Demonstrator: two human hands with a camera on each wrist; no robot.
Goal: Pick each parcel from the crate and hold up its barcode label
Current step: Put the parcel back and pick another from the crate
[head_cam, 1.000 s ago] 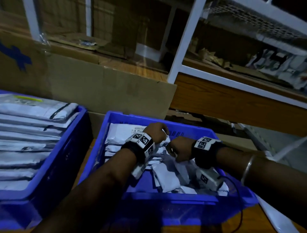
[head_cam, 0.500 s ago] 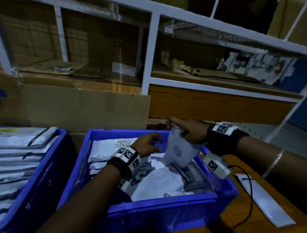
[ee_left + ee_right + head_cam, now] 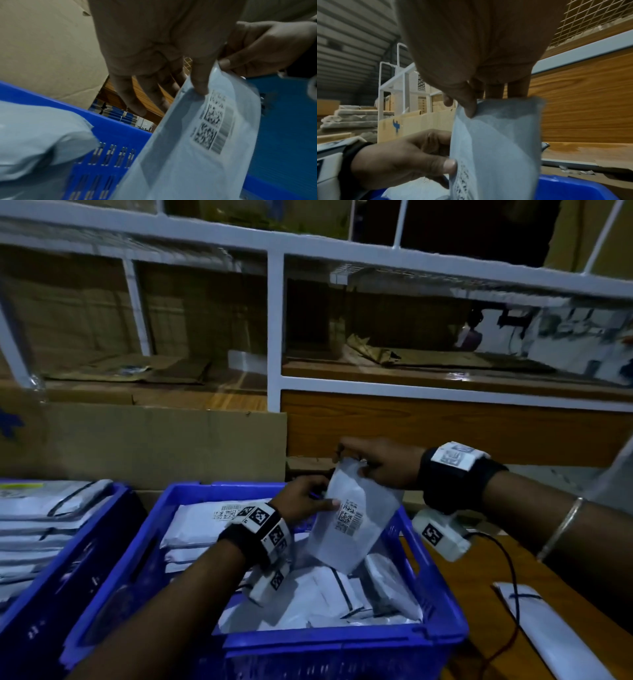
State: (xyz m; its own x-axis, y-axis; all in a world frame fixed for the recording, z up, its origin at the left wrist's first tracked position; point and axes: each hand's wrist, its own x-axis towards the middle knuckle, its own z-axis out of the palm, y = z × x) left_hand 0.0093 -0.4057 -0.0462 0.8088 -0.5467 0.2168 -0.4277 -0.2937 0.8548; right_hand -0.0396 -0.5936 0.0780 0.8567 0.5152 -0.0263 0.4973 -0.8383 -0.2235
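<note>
The right hand (image 3: 380, 462) pinches the top edge of a white parcel (image 3: 356, 517), thumb on the near face and fingers behind it, so the parcel hangs below the hand. The left hand (image 3: 303, 501) grips the parcel's left edge lower down, its thumb pressed on the front just beside the barcode label (image 3: 347, 517) and its fingers curled behind. In the left wrist view the thumb tip touches the label's upper corner (image 3: 212, 121); in the right wrist view the same thumb sits at the label's edge on the parcel (image 3: 496, 142).

The parcel is held upright, slightly tilted, above the far right part of the blue crate (image 3: 342, 642), its lower end just over the loose parcels (image 3: 318, 601) lying inside. The label faces the person.

A stack of flat parcels (image 3: 202, 525) fills the crate's left side. A second blue crate (image 3: 78, 546) packed with parcels stands just to the left. Right of the crate, one flat parcel (image 3: 548, 631) lies on the wooden desk (image 3: 486, 563). Behind stand a cardboard sheet (image 3: 154, 443) and a white-framed shelf (image 3: 274, 337).
</note>
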